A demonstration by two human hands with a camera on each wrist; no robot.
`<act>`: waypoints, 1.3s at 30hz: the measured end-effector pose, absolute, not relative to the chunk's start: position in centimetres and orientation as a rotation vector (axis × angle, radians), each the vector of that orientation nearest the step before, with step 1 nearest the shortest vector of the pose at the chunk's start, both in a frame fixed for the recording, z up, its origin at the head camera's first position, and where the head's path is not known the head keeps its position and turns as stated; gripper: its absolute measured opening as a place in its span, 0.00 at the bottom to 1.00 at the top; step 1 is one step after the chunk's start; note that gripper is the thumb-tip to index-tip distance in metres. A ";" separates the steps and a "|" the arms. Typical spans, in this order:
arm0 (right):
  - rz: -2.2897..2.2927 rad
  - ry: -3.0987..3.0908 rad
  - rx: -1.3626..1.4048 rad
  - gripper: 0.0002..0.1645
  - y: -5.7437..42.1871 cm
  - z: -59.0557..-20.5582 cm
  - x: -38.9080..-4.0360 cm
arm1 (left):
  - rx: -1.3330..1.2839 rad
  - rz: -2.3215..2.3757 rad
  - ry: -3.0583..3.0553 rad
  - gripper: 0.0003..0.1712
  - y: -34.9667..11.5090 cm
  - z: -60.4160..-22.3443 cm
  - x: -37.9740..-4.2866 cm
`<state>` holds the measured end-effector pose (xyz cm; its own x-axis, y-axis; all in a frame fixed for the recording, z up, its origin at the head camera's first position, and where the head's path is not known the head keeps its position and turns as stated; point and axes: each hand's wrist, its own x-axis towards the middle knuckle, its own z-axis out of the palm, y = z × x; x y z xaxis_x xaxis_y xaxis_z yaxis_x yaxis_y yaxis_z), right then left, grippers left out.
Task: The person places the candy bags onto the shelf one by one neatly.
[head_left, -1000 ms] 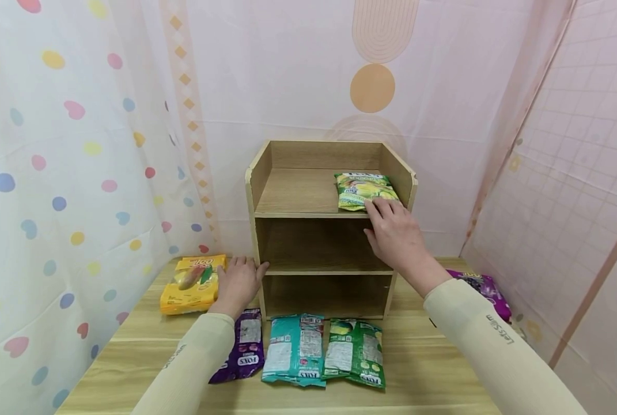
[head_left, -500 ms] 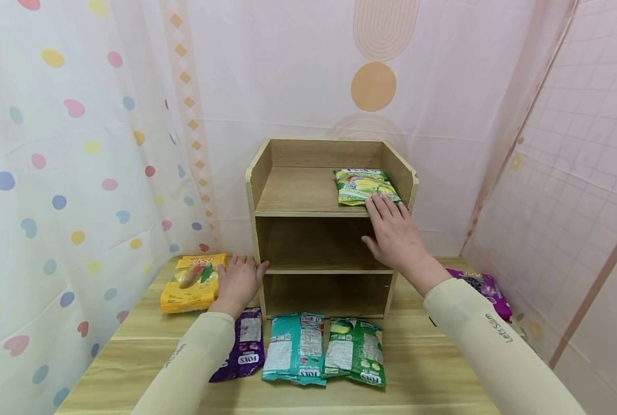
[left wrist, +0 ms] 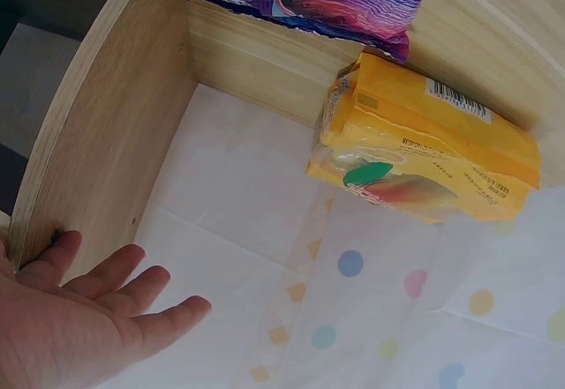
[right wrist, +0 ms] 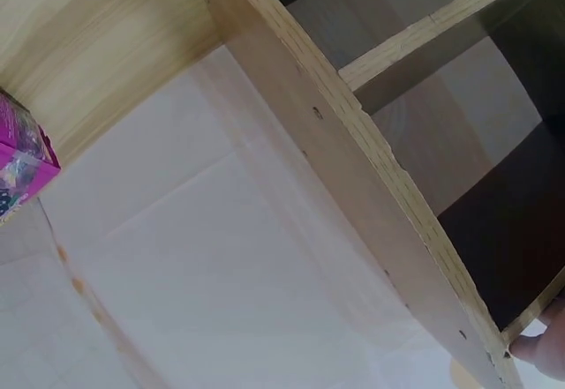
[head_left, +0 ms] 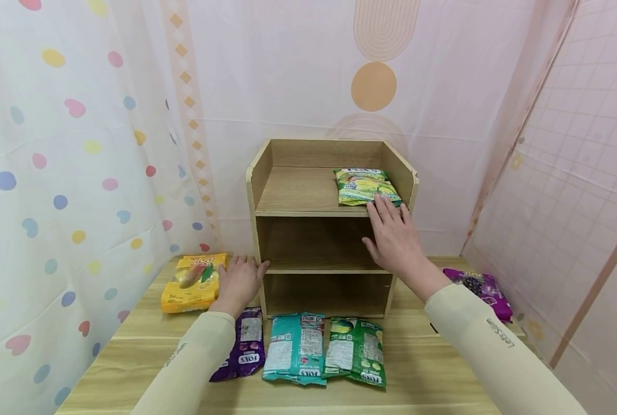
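Observation:
A green and yellow candy bag (head_left: 362, 183) lies flat on the top level of a wooden shelf unit (head_left: 298, 193), near its right side wall. My right hand (head_left: 394, 235) has its fingers extended over the bag's near right corner; the thumb points left in front of the middle level. Only a bit of that hand (right wrist: 549, 343) shows in the right wrist view, at the shelf's edge. My left hand (head_left: 239, 282) rests against the unit's left side, thumb at the front edge. In the left wrist view, the left hand's fingers (left wrist: 168, 323) are spread and hold nothing.
A yellow mango bag (head_left: 191, 285) stands left of the unit. Purple (head_left: 248, 346), teal (head_left: 294, 349) and green (head_left: 355, 351) bags lie before it on the wooden table (head_left: 422, 369). Another purple bag (head_left: 487, 293) lies to the right. Patterned curtains (head_left: 308, 69) surround the table.
The right fingers have straightened and shifted slightly right across the green and yellow bag's corner. That bag now lies slightly farther back. The left hand stays put.

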<state>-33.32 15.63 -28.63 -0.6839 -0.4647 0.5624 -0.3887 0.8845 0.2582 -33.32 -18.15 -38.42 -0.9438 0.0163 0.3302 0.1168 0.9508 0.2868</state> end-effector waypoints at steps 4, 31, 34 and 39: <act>-0.110 -2.341 0.614 0.41 15.7 -28.7 -33.1 | -0.102 -0.429 -2.771 0.30 -18.2 -38.5 -33.3; 0.084 -2.016 0.628 0.15 17.5 -29.7 -32.1 | -0.092 -0.431 -2.771 0.28 -18.2 -38.6 -33.6; 0.100 -2.043 0.598 0.15 18.0 -30.0 -32.0 | -0.089 -0.424 -2.773 0.29 -18.2 -38.6 -33.6; 0.126 -2.084 0.552 0.16 18.8 -30.5 -32.2 | -0.087 -0.407 -2.769 0.29 -18.3 -38.6 -33.7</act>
